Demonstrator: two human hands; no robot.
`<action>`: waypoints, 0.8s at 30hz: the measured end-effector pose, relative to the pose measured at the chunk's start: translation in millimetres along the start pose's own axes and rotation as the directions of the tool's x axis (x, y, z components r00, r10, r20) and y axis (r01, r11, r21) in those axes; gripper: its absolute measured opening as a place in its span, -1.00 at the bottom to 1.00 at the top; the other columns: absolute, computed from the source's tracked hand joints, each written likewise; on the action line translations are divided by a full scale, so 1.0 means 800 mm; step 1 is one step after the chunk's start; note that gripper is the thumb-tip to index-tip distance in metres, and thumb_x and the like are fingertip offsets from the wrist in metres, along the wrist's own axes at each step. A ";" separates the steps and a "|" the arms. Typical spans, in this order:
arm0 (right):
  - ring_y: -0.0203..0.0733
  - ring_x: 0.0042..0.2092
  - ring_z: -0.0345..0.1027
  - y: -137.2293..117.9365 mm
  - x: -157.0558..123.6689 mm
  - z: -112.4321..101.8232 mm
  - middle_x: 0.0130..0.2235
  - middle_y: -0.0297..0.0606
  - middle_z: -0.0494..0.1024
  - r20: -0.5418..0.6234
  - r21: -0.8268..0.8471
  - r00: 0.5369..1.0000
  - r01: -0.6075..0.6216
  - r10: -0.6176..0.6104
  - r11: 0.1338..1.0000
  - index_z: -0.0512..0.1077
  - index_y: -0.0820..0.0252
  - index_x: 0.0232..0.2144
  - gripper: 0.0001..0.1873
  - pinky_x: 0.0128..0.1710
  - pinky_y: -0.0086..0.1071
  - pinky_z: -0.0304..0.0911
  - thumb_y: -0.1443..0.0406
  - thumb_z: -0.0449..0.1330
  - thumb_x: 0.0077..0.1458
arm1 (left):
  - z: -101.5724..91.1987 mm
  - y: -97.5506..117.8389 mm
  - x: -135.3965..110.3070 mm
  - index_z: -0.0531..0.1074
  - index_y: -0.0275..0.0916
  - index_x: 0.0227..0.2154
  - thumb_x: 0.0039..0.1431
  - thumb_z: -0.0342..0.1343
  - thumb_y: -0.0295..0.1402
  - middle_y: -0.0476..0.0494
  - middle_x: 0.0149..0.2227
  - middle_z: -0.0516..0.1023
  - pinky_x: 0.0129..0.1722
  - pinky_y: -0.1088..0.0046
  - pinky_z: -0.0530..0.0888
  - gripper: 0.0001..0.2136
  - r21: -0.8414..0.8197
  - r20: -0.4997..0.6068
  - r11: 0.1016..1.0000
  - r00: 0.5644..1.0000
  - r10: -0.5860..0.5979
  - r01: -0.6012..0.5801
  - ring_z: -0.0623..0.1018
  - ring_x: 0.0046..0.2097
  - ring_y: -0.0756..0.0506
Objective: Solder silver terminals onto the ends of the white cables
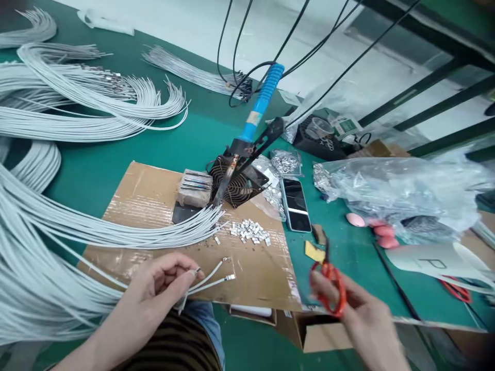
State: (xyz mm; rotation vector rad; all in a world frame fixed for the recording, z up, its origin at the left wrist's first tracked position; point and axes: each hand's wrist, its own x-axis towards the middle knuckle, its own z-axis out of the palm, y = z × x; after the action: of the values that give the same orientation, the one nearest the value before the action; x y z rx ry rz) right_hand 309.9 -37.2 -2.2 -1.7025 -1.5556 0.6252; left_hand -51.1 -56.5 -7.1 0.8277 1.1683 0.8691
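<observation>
My left hand (160, 286) is closed in a pinch on a few thin white wires (211, 278) with metal terminals at their tips, held over the cardboard sheet (255, 273). My right hand (356, 309) grips red-handled scissors (328, 281), blades pointing away, at the cardboard's right edge. A small heap of metal terminals (250, 231) lies on the cardboard ahead of both hands. A fan of white wires (162, 229) reaches in from the left toward the soldering stand.
A blue-handled soldering iron (259, 111) leans on a wire-cage stand (235, 183). A phone (296, 205) lies to its right. Large bundles of white wire (77, 98) cover the green table at left. Crumpled plastic bags (398, 185) and black cables (332, 36) fill the right.
</observation>
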 end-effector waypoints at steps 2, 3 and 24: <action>-0.19 -0.61 0.32 -0.042 -0.028 0.050 -0.61 -0.30 0.51 0.188 -0.024 0.980 -0.062 0.065 0.998 0.53 0.10 -0.58 -0.69 -0.60 -0.33 0.17 0.11 0.41 0.09 | -0.001 0.001 -0.008 0.65 -0.19 -0.32 0.31 0.24 -0.12 -0.02 -0.46 0.47 -0.42 0.49 0.28 -0.75 0.012 0.005 1.000 1.000 -0.007 0.007 0.36 -0.40 -0.04; -0.17 -0.54 0.34 -0.063 -0.039 0.073 -0.57 -0.31 0.50 0.290 0.005 0.957 -0.001 0.000 1.000 0.46 0.12 -0.61 -0.62 -0.52 -0.32 0.24 0.07 0.42 0.07 | -0.002 0.002 -0.012 0.65 -0.19 -0.33 0.31 0.24 -0.14 -0.03 -0.45 0.49 -0.40 0.49 0.29 -0.76 0.024 0.002 1.000 1.000 -0.008 0.008 0.38 -0.39 -0.04; -0.36 -0.51 -0.04 -0.154 -0.050 0.155 -0.57 -0.48 0.09 0.661 -0.044 0.735 0.241 -0.152 0.970 -0.09 0.09 -0.59 -0.52 -0.53 -0.40 -0.13 0.34 0.17 0.14 | -0.019 -0.023 -0.029 0.57 -0.17 -0.31 0.39 0.14 -0.12 0.03 -0.44 0.40 -0.38 0.49 0.30 -0.74 0.047 0.102 0.994 0.991 0.089 -0.094 0.35 -0.37 -0.05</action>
State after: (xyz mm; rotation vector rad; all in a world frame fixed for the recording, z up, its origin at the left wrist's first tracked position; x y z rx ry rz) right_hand 132.4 -52.9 13.4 -1.4377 -2.2762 1.1137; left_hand -67.3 -83.5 -16.7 0.9624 1.0759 0.8654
